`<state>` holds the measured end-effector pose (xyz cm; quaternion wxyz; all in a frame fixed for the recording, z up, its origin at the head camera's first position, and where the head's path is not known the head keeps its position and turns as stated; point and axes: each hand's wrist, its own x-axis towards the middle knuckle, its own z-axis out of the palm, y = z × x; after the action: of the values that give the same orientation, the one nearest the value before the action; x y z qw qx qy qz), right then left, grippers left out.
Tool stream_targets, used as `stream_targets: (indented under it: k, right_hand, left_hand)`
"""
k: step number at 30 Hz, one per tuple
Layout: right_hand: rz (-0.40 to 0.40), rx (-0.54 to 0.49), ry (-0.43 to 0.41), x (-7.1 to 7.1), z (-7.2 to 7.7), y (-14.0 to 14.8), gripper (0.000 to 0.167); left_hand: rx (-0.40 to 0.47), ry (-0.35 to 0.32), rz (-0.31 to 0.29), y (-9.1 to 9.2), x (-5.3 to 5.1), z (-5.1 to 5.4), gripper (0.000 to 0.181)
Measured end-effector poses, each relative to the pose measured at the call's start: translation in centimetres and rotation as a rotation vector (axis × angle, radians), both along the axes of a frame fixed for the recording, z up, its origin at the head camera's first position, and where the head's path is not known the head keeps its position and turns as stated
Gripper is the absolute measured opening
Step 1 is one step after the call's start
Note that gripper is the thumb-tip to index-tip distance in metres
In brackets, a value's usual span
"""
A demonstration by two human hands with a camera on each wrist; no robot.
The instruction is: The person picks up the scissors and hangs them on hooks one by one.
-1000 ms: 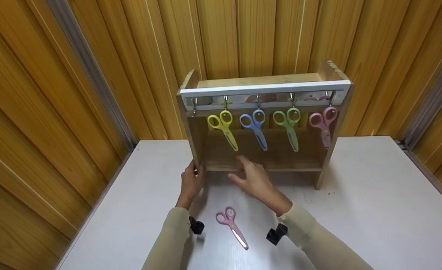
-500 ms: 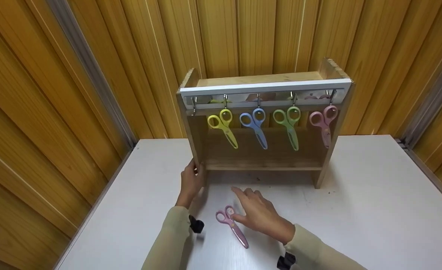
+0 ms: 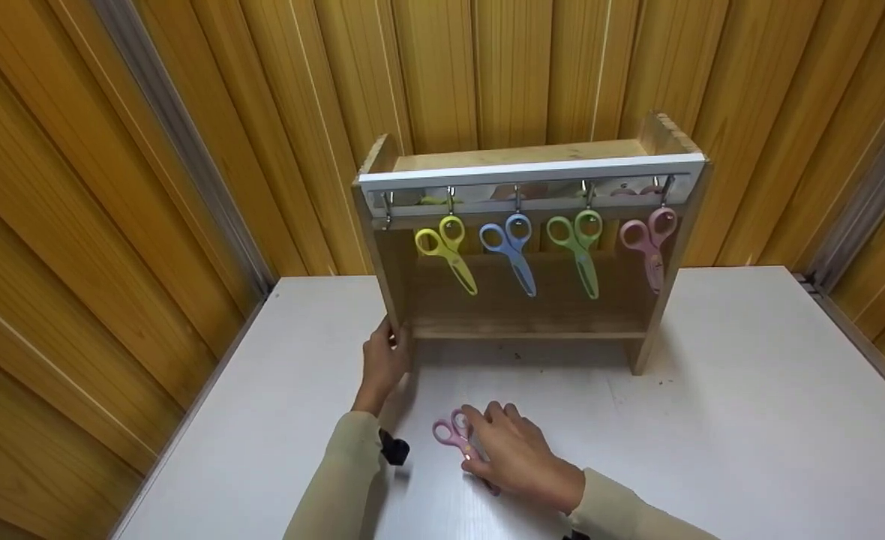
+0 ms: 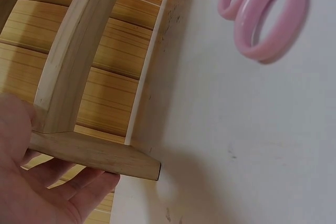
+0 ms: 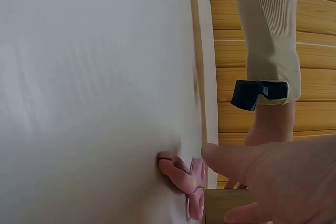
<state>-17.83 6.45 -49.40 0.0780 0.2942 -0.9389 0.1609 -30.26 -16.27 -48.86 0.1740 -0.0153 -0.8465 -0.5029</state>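
At the left end of a wooden rack (image 3: 529, 334), my left hand (image 3: 384, 361) grips the lower part of the side panel. In the left wrist view, its fingers (image 4: 97, 195) curl under that wooden panel (image 4: 100, 153). A pair of pink scissors (image 3: 451, 433) lies on the white table, handles toward the rack. Over it hovers my right hand (image 3: 514, 450), fingers bent loosely and thumb spread apart, hiding part of the blades. The right wrist view has the thumb (image 5: 226, 158) just beside the pink scissors (image 5: 181, 174), not visibly pinching them.
Along the rack's front rail (image 3: 532, 171) hang yellow scissors (image 3: 451, 259), blue scissors (image 3: 514, 255), green scissors (image 3: 581, 255) and another pink pair (image 3: 649, 247) on hooks. The leftmost hook (image 3: 388, 210) bears nothing. Wood-panelled walls (image 3: 510, 67) enclose the white table (image 3: 750, 420).
My right hand has drawn back from below the hanging yellow scissors, down to the pink scissors on the table. My left hand stays on the rack's side panel.
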Motion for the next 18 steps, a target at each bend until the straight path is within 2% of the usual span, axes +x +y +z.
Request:
stream_targets:
  k: [6, 11, 18]
  right_hand:
    - [0.012, -0.005, 0.037, 0.16, -0.51, 0.18, 0.065]
    - [0.012, -0.012, 0.010, 0.13, -0.75, 0.41, 0.058]
    - [0.016, -0.007, -0.014, 0.05, -0.71, 0.49, 0.040]
  left_hand:
    - [-0.020, 0.034, -0.012, -0.03, -0.06, -0.07, 0.042]
    - [-0.019, 0.026, -0.009, 0.05, -0.06, -0.04, 0.042]
    - [-0.004, 0.010, -0.003, 0.06, -0.06, 0.03, 0.044]
